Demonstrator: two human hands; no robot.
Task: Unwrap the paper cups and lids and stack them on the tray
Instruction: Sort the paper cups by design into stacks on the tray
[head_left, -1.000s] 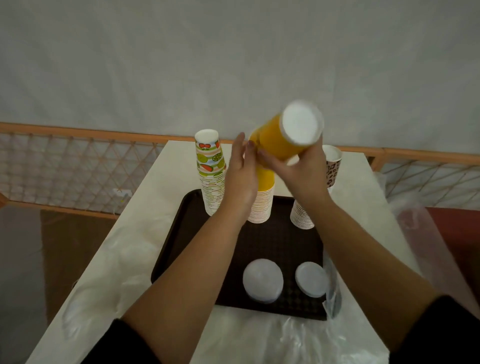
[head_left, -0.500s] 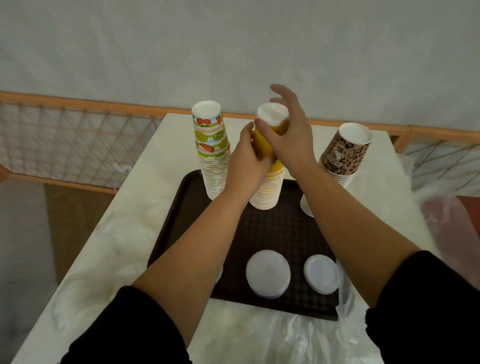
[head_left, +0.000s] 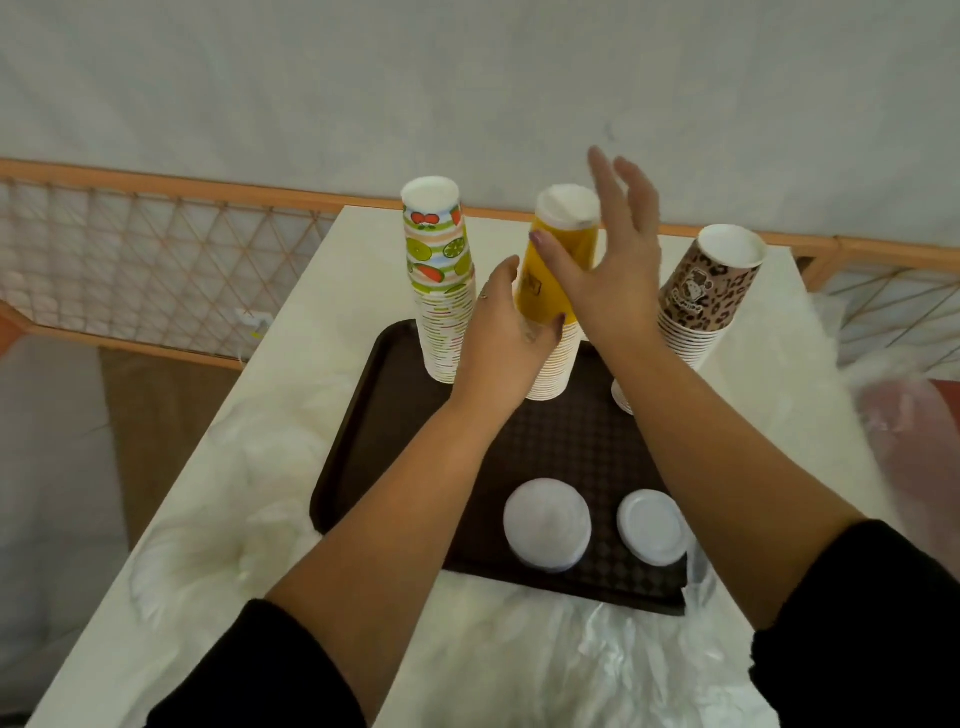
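Two hands flank the yellow cup stack (head_left: 553, 291) at the far edge of the dark brown tray (head_left: 343, 467) — the stack stands between them, its long axis upright with a slight lean toward the right hand. The left hand (head_left: 501, 338) sits low against the stack's near-left side, fingers loosely curved around the lower cups; whether it truly grips or only steadies cannot be told. The right hand (head_left: 618, 260) is higher and to the stack's right, fingers spread and straight, thumb laid across the yellow wall, holding nothing. From this hand the stack's white top lies just to the left of the fingertips, so the right hand looks the nearer one for any straightening from above.

To the left of the left hand rises the fruit-print cup stack (head_left: 441, 280), upright on the tray's far corner. To the right of the right hand the leopard-print cup stack (head_left: 706, 296) tilts rightward — its base appears to rest at the tray's edge. Nearer the forearms, two piles of white lids (head_left: 545, 522) (head_left: 652, 527) lie on the tray. Clear plastic wrap (head_left: 597, 660) is crumpled on the white table (head_left: 322, 291) around it.
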